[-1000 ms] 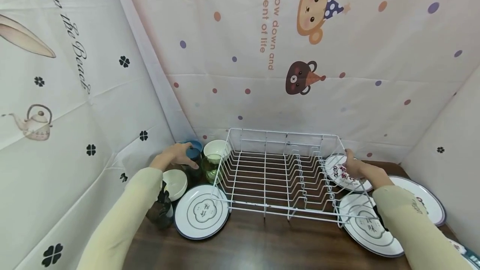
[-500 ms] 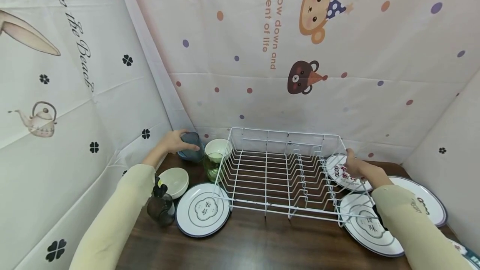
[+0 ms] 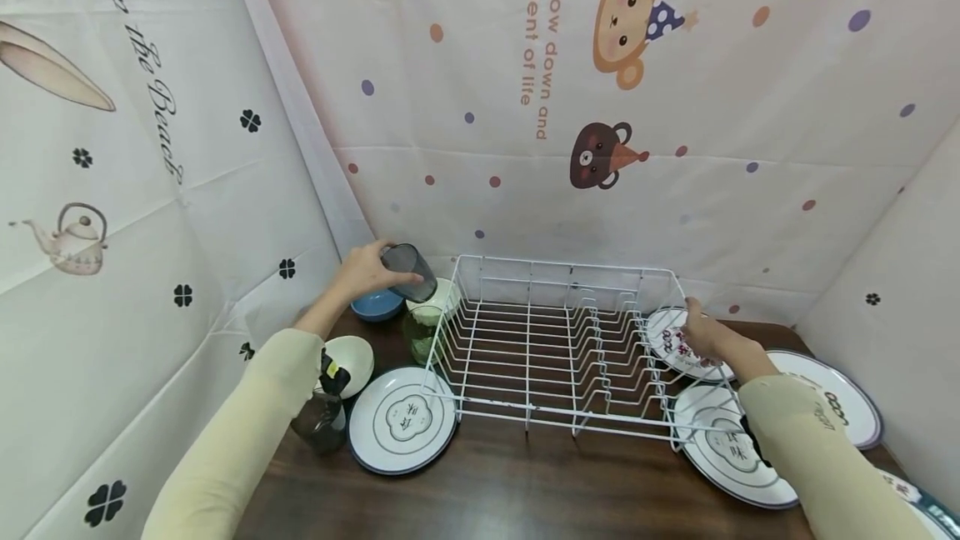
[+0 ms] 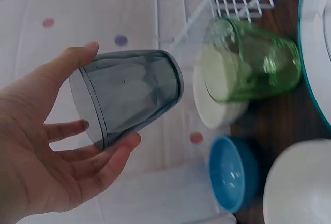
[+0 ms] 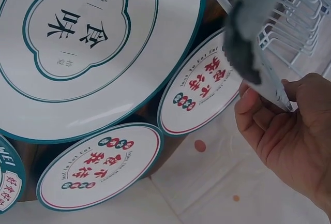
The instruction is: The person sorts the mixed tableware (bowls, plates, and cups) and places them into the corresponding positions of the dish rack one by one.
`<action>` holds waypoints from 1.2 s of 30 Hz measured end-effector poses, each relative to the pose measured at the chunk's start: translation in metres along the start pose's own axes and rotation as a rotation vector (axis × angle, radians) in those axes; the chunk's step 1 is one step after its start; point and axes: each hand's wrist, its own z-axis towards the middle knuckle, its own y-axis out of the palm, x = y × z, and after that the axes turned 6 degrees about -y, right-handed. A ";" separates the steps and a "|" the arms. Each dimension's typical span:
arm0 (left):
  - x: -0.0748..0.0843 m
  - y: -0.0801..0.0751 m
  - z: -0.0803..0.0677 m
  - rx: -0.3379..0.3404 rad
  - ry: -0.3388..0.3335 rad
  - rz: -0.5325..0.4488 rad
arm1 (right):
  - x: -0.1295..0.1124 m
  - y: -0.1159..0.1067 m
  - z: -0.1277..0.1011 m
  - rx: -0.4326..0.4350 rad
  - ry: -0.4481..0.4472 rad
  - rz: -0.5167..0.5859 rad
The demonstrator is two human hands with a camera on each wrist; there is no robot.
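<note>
My left hand (image 3: 367, 270) grips a clear grey drinking glass (image 4: 132, 89), thumb on one side of its rim end and fingers on the other. The glass is tilted and raised behind the green glass (image 3: 422, 336). Under it sit a blue bowl (image 3: 377, 305) and a white bowl (image 3: 444, 294), which it partly overlaps in the head view. My right hand (image 3: 707, 333) pinches the right top rim of the white wire dish rack (image 3: 528, 357). In the right wrist view, thumb and fingers of the right hand (image 5: 289, 125) close on the rack's rim, blurred near the lens.
Left of the rack lie a white plate (image 3: 402, 457), a cream bowl (image 3: 348, 361) and a dark glass (image 3: 321, 423) by the left sleeve. To the right, several plates rest on the table, including a large lettered one (image 3: 731, 477). Printed cloth (image 3: 420, 123) closes off the back.
My left hand has lifted the grey glass up and to the right, out of the blue bowl, which now shows. My right hand stays on the rack's rim.
</note>
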 end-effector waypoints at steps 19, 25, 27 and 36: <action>0.057 0.012 -0.006 0.109 0.124 -0.130 | -0.039 0.002 -0.023 0.141 0.002 -0.593; 0.071 0.018 -0.008 0.138 0.190 -0.163 | -0.060 0.012 -0.023 0.245 -0.046 -0.661; 0.075 0.020 -0.009 0.129 0.223 -0.170 | -0.066 0.015 -0.024 0.275 -0.066 -0.670; 0.081 0.036 -0.004 -0.033 0.480 -0.303 | -0.096 0.029 -0.019 0.174 -0.131 -0.529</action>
